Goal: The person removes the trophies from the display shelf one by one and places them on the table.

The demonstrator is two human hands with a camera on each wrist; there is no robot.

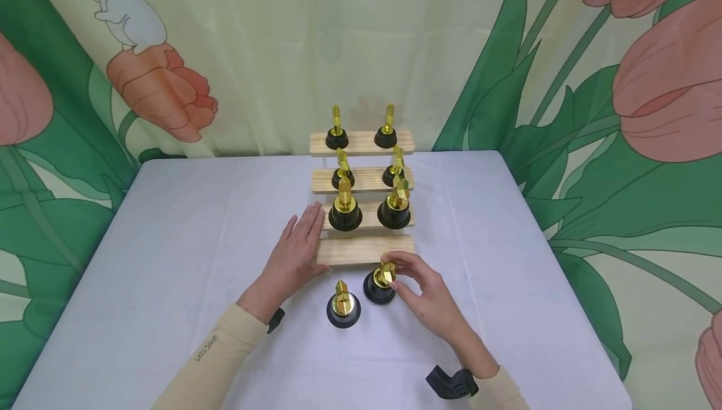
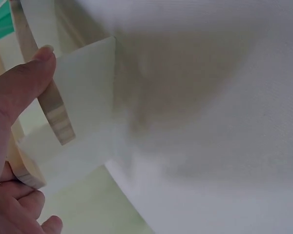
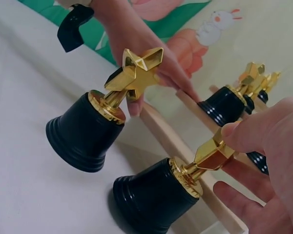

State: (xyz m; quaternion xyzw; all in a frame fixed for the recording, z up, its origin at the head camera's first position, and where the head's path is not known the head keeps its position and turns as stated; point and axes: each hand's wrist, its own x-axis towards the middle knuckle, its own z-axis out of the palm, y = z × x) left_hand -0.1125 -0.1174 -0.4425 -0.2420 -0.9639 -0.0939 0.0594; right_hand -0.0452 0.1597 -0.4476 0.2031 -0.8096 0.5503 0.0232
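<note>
a white-covered surface point(image 1: 169, 253) bears a tiered pale-wood stand point(image 1: 365, 251); the left hand point(image 1: 293, 256), fingers straight, touches its side, the right hand point(image 1: 424, 288) pinches a black-based gold star trophy point(image 1: 380, 291) just before its lowest tier

Left hand point(image 1: 294, 250): fingers point(image 1: 307, 222) extended forward, thumb point(image 1: 319, 269) spread from them; wrist point(image 1: 257, 302) behind fingers, forearm point(image 1: 211, 357) angled back left. Right hand point(image 1: 429, 294): thumb point(image 1: 405, 292) and forefinger point(image 1: 405, 259) pinching; wrist point(image 1: 470, 348) behind fingertips, forearm point(image 1: 499, 392) angled back right.

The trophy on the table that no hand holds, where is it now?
In the head view, the free trophy stands in front of the lowest shelf, left of the right hand and its pinched trophy.
</note>
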